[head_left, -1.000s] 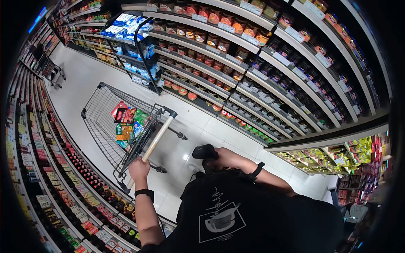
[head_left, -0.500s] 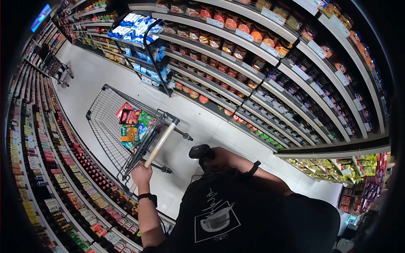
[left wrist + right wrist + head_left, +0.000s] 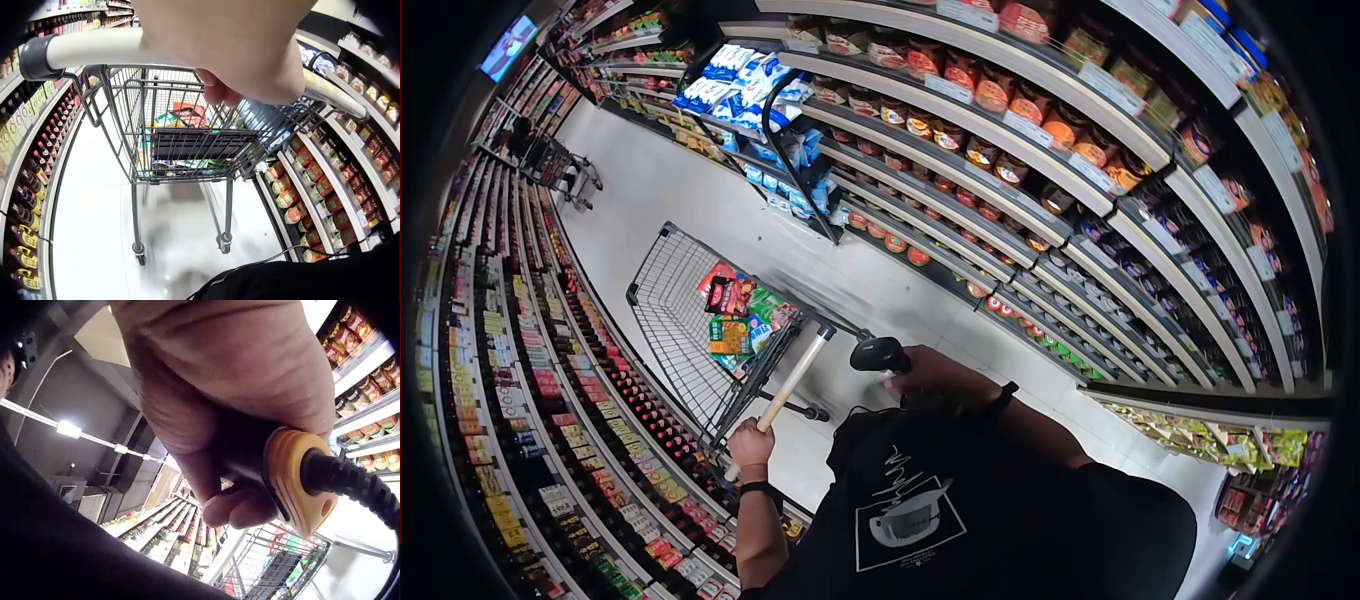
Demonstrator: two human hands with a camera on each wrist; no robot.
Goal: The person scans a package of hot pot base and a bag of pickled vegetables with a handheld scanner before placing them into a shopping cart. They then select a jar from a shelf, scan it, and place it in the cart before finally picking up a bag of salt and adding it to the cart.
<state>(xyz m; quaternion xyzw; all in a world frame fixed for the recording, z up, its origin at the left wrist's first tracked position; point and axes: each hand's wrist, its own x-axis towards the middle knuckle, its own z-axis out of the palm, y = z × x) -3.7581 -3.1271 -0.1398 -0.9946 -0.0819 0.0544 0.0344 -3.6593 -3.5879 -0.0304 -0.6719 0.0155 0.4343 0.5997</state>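
My left hand point(image 3: 752, 447) grips the pale handle bar point(image 3: 798, 375) of a wire shopping cart point(image 3: 662, 318); its fingers wrap over the bar point(image 3: 94, 49) in the left wrist view. Several packets lie in the basket, among them a red and black packet point(image 3: 730, 294) and a green and orange one point(image 3: 729, 336). Beside the handle, in front of the body, my right hand point(image 3: 940, 378) holds a black barcode scanner point(image 3: 878, 354). The right wrist view shows fingers curled round its grip, with an orange base point(image 3: 294, 472) and a coiled cable point(image 3: 359, 484).
Shelves of jars point(image 3: 990, 95) line the right side of the aisle, and shelves of bottles point(image 3: 645, 405) the left. A rack of blue and white bags point(image 3: 745, 85) juts out ahead on the right. Another cart point(image 3: 555, 165) stands farther down the pale floor point(image 3: 670, 185).
The shelves, the bag rack and the far cart have shifted right and downward in the head view, and look closer. Both hands keep their holds on handle and scanner.
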